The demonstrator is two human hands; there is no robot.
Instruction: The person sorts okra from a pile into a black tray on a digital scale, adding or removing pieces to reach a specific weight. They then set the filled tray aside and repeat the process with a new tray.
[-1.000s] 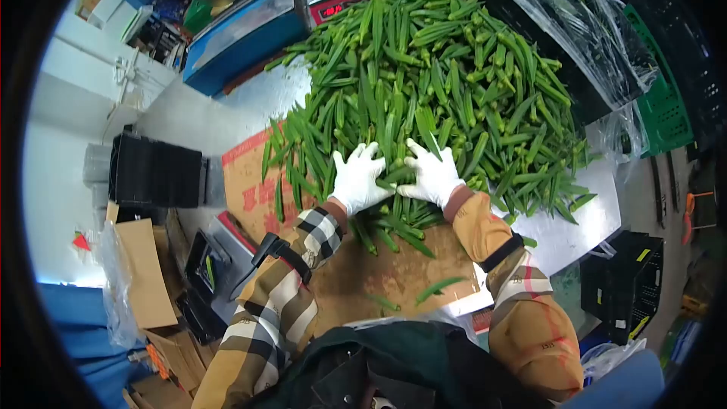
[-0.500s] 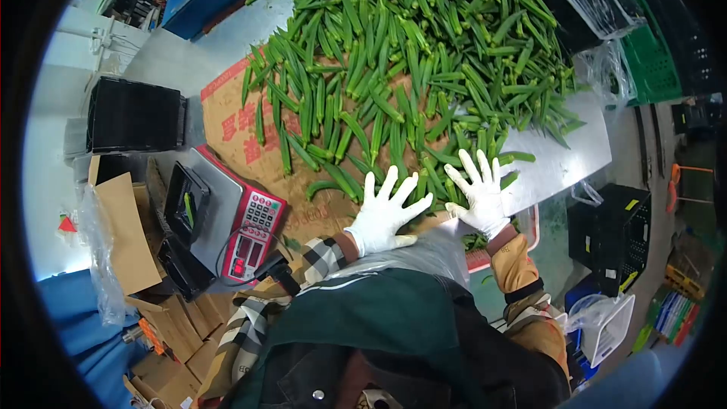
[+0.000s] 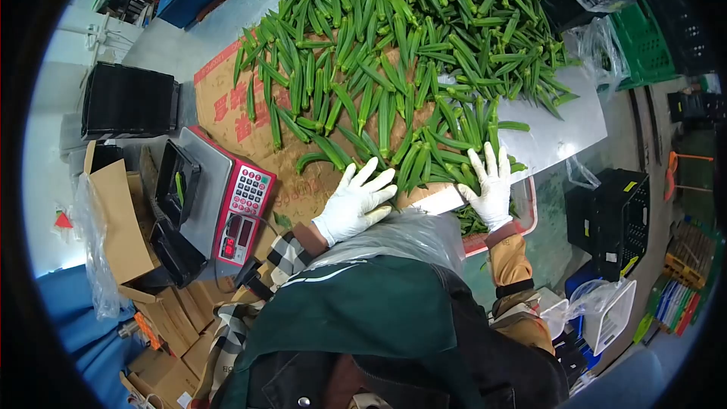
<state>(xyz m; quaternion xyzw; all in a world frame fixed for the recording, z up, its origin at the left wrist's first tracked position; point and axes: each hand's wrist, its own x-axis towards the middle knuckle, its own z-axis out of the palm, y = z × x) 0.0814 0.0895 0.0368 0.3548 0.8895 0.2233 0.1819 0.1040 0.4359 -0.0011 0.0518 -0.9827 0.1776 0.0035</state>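
Note:
A large heap of green okra [image 3: 447,15] spreads over the far part of the table, thinning out into single pods towards me. My left hand [image 3: 356,203], in a white glove, lies over the brown cardboard sheet [image 3: 291,185] near the table's front edge. Its fingers are stretched out and hold nothing. Between both hands lies a small bunch of okra pods [image 3: 424,159]. My right hand [image 3: 492,193], gloved alike, has its fingers spread, with the tips against the nearest pods at the right.
Left of the cardboard stands a red digital scale [image 3: 241,212] with a black tray [image 3: 179,182] on it. A red-rimmed basket [image 3: 530,216] with some okra sits below the right table edge. Black crates [image 3: 609,220] stand on the floor at right.
My hands have moved farther apart, the left one to the left and the right one slightly right. Some pods between them now lie closer to the front edge.

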